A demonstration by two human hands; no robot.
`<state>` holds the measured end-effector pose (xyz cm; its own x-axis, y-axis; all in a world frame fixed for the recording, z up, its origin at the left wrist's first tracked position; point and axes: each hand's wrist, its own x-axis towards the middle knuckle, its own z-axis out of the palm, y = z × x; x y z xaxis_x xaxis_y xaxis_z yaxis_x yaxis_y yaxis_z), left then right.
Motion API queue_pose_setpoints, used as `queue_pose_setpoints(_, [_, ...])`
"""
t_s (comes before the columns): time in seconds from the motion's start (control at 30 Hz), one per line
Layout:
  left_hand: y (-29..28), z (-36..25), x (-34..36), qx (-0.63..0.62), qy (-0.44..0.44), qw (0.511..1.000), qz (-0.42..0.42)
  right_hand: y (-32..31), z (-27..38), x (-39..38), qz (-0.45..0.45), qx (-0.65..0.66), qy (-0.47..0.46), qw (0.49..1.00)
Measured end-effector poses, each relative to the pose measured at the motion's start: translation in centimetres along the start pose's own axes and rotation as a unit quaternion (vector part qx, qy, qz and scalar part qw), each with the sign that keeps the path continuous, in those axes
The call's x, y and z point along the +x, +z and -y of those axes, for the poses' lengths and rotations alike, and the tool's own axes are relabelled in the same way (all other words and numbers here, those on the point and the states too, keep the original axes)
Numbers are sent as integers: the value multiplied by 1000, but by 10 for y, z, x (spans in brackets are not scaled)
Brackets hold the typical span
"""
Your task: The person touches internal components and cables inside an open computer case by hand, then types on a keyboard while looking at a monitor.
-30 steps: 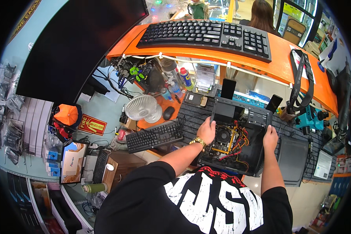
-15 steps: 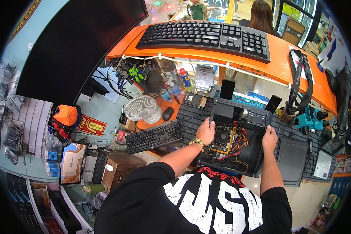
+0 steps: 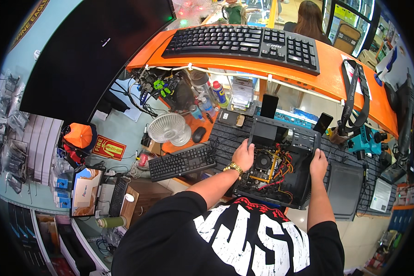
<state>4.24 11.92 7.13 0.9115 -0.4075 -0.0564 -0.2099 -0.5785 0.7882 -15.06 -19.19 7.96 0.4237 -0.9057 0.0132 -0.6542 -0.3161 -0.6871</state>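
An open black computer case (image 3: 298, 179) lies in front of me, showing a cooler fan (image 3: 264, 160), a board and red and yellow cables. My left hand (image 3: 243, 157), below a gold watch, is closed on the case's left edge. My right hand (image 3: 319, 163) grips the opposite edge. A dark flat panel (image 3: 342, 193) lies right of the case on the ribbed mat (image 3: 227, 133). Two phones (image 3: 268, 106) (image 3: 323, 123) stand behind the case, and a black keyboard (image 3: 179, 163) is left of my left hand.
An orange shelf (image 3: 329, 55) bears another keyboard (image 3: 239, 43) and a lanyard. A large monitor (image 3: 87, 55) is upper left. Around the bench are a white fan (image 3: 165, 126), a teal microscope (image 3: 359, 142) and a small screen (image 3: 85, 192). Someone with long hair (image 3: 308, 20) sits beyond the shelf.
The large dark monitor now shows a small white mark near its middle. My hands and the case look unmoved.
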Motion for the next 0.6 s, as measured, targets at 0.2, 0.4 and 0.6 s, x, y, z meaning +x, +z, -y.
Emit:
queue_pose_setpoints(0.2, [3, 5, 1, -11, 7, 1000, -13, 2, -4, 2, -3, 3, -12, 1000])
queue_pose_setpoints(0.4, [3, 2, 0, -8, 11, 1000, -13, 2, -6, 2, -6, 0, -16, 1000])
queue_pose_setpoints(0.6, [0, -2, 0, 2, 1, 1000, -1, 1, -5, 3, 4, -5, -9, 1000])
